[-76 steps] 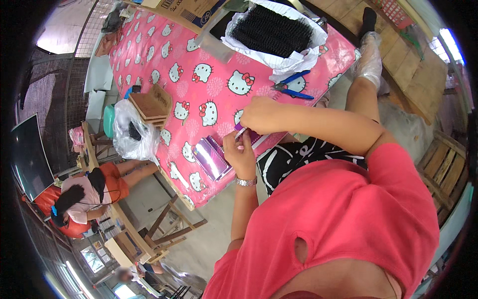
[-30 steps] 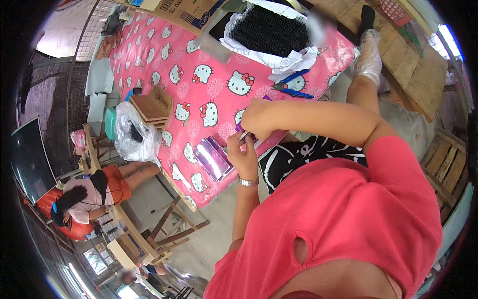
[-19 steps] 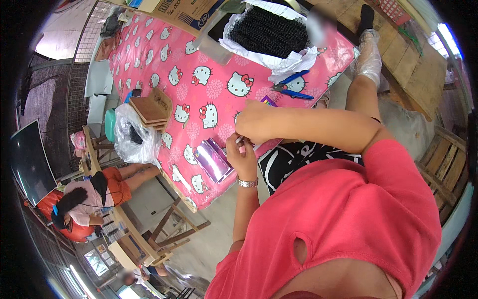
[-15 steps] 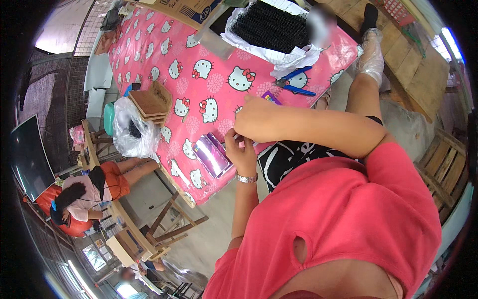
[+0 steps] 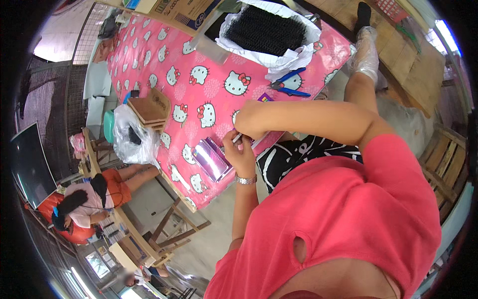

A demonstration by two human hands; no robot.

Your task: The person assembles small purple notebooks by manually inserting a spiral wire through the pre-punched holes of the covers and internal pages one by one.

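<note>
My left hand [image 5: 240,153], with a metal-banded watch on its wrist, is closed in a pinch at the near edge of the pink table. A small pale, thin piece [image 5: 237,137] shows between its fingertips; its kind is too small to tell. Curled against those fingertips is my right hand [image 5: 252,119], its fingers mostly hidden under the back of the hand. Shiny purple packets [image 5: 212,160] lie stacked just left of my left hand. Beyond my right hand a purple printed card [image 5: 265,97] is partly covered. Farther off lie blue-handled pliers [image 5: 291,83].
Black curly fibre [image 5: 266,29] rests on white paper at the far side, beside a cardboard box [image 5: 181,12]. Brown boards [image 5: 148,110] and a clear plastic bag [image 5: 133,137] sit at the left edge. Another person [image 5: 87,204] sits at a wooden bench.
The view has shifted slightly. Both hands stay together at the same spot, and the pale piece between my left fingertips shows more clearly now.
</note>
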